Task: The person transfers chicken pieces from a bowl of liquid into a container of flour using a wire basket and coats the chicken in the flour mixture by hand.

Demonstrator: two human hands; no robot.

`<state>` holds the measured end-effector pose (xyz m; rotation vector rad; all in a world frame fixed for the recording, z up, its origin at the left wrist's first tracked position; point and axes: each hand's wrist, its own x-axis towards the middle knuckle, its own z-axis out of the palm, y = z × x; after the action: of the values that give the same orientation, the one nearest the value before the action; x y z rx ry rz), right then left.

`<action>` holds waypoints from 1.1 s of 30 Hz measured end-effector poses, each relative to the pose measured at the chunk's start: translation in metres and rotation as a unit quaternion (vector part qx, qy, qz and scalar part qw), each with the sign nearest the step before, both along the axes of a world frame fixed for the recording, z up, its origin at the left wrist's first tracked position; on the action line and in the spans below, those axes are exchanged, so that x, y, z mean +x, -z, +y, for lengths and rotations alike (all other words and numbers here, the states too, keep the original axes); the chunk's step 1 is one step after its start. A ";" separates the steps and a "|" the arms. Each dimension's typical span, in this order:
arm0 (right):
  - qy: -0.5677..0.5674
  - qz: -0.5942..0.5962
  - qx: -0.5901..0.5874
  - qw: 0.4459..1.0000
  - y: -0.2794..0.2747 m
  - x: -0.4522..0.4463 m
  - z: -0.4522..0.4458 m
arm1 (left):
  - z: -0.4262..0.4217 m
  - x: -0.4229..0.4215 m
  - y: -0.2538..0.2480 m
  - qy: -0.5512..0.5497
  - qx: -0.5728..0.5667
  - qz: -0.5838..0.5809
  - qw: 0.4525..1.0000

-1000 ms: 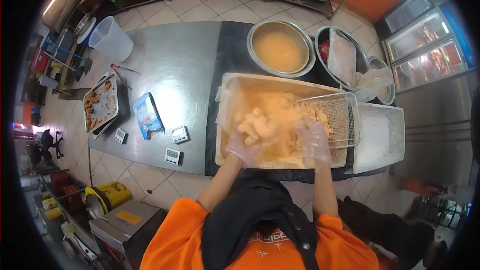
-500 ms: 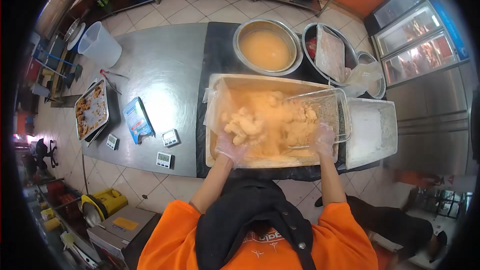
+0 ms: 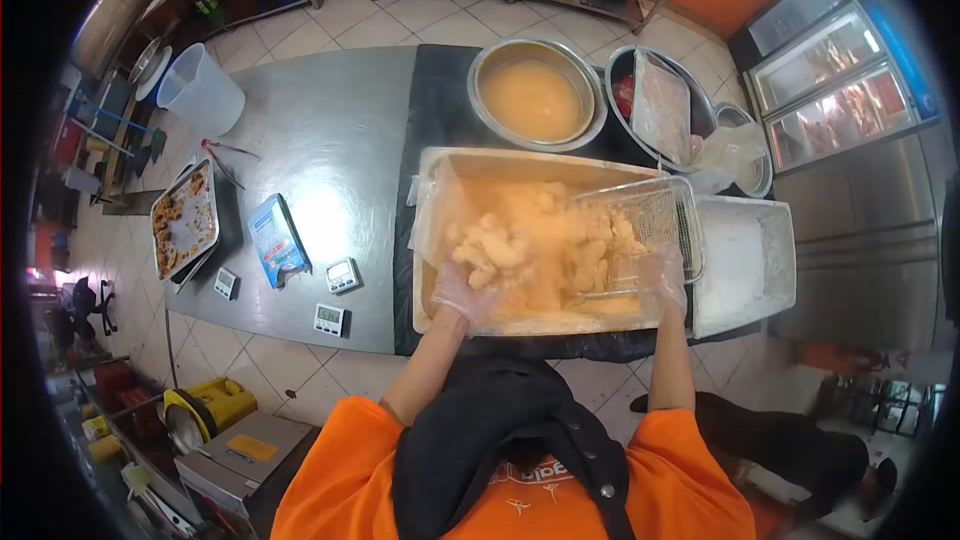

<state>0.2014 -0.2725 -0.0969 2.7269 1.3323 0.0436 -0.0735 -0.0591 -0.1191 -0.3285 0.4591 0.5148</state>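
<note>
Left hand cupped against coated pieces; right hand at basket, grips unclear; bowl beyond tub.

The middle of the frame is bright, and a strong white glare washes over the steel tabletop left of centre. The fridge shows lit glass at upper right. A pinkish glow tints the far left edge, while the lower left is dimmer. Soft haze blurs the powder inside the tub, and the right hand looks smeared. The wide lens bends the tabletop's edges, black fills the corners, and the outer edges turn soft.
</note>
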 end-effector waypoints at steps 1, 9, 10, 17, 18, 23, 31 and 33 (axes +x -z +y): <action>0.144 0.166 0.066 0.973 -0.050 -0.020 0.025 | -0.004 -0.001 0.027 0.024 0.143 0.040 0.989; 0.106 0.555 0.226 0.794 -0.092 -0.070 0.087 | -0.002 0.002 -0.005 0.033 0.016 -0.028 0.999; 0.089 0.550 0.212 0.803 -0.088 -0.077 0.094 | -0.001 0.001 -0.008 0.039 0.011 -0.027 0.999; -0.136 0.369 0.012 0.919 -0.090 -0.132 0.138 | -0.002 -0.002 -0.011 0.087 0.022 0.059 0.994; -0.133 0.365 0.011 0.921 -0.087 -0.135 0.136 | -0.003 0.000 -0.013 0.089 0.017 0.063 0.994; -0.067 0.362 0.316 0.875 -0.098 -0.133 0.123 | -0.004 -0.001 -0.013 0.047 0.045 0.017 0.998; 0.135 -0.042 0.039 0.989 0.022 -0.011 0.064 | -0.001 -0.003 -0.002 0.032 -0.035 -0.027 0.999; 0.079 -0.075 0.055 0.992 0.053 0.000 0.045 | 0.002 -0.001 -0.004 0.041 -0.022 -0.025 0.999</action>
<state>0.2011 -0.2274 -0.1504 2.8449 1.1017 0.3118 -0.0745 -0.0574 -0.1149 -0.3621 0.4330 0.4159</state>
